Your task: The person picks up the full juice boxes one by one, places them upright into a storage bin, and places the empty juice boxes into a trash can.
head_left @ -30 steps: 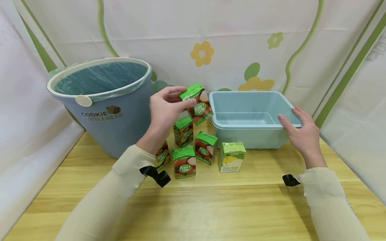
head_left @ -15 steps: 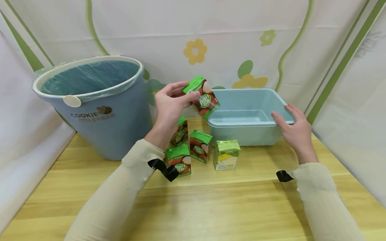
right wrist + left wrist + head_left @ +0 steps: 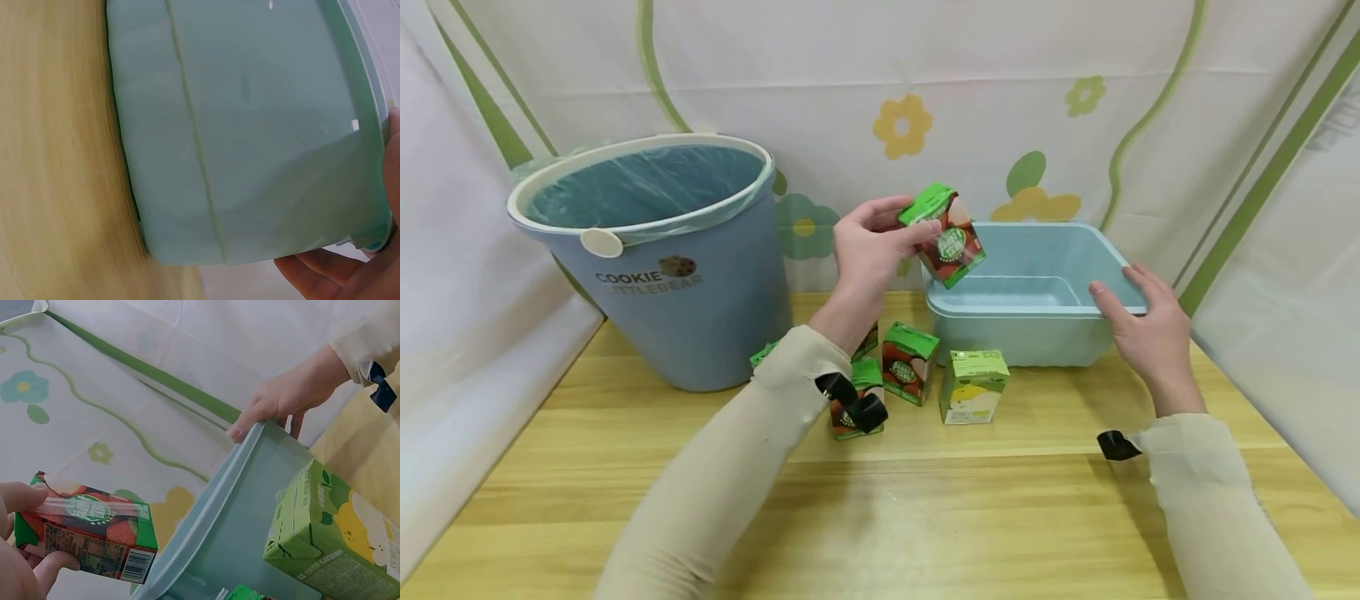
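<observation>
My left hand (image 3: 868, 258) pinches a red-and-green juice box (image 3: 953, 250), tilted, over the left end of a light blue plastic bin (image 3: 1022, 340). In the left wrist view the thumb and fingers hold one end of the box (image 3: 90, 528). My right hand (image 3: 1150, 342) grips the bin's rim at its front right corner, fingers outside the wall in the right wrist view. On the table in front of the bin stand a light green juice box (image 3: 974, 390) with yellow fruit and a red-and-green juice box (image 3: 907, 367). Several similar boxes are partly hidden behind my left forearm.
A tall blue bucket (image 3: 700, 325) with a white rim and clear plastic liner stands at the left. Behind everything hangs a white curtain (image 3: 820, 50) with flowers. The wooden table (image 3: 955, 525) stretches toward me.
My left hand has carried the juice box right and slightly up, from beside the bin to over its left end. The right hand stays on the rim. The head view shifts slightly.
</observation>
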Demonstrator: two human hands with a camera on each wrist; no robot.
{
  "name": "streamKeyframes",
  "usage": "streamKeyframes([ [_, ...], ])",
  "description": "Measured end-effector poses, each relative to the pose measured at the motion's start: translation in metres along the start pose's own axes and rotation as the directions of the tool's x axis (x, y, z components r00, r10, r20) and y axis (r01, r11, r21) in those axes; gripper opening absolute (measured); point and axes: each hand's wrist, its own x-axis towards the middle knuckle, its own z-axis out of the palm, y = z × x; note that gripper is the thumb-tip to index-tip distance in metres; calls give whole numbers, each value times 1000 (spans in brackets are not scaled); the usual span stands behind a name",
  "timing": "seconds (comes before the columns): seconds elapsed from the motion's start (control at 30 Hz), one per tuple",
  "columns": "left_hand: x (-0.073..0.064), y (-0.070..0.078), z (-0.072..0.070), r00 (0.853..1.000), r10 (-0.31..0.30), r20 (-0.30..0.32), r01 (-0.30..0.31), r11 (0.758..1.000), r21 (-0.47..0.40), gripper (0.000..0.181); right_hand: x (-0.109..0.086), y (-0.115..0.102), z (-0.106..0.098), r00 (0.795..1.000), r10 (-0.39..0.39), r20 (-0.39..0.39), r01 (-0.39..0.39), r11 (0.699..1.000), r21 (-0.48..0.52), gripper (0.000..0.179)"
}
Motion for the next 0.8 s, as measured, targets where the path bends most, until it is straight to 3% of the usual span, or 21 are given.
streamKeyframes([
  [0.33,8,-10,21,997,11,83,-16,998,55,32,-1,-1,-2,1000,-2,-4,2,1000,4,83],
  [0.8,19,-34,43,999,-16,51,4,973,230,32,0,-1,-3,1000,-1,-7,1,1000,11,83],
])
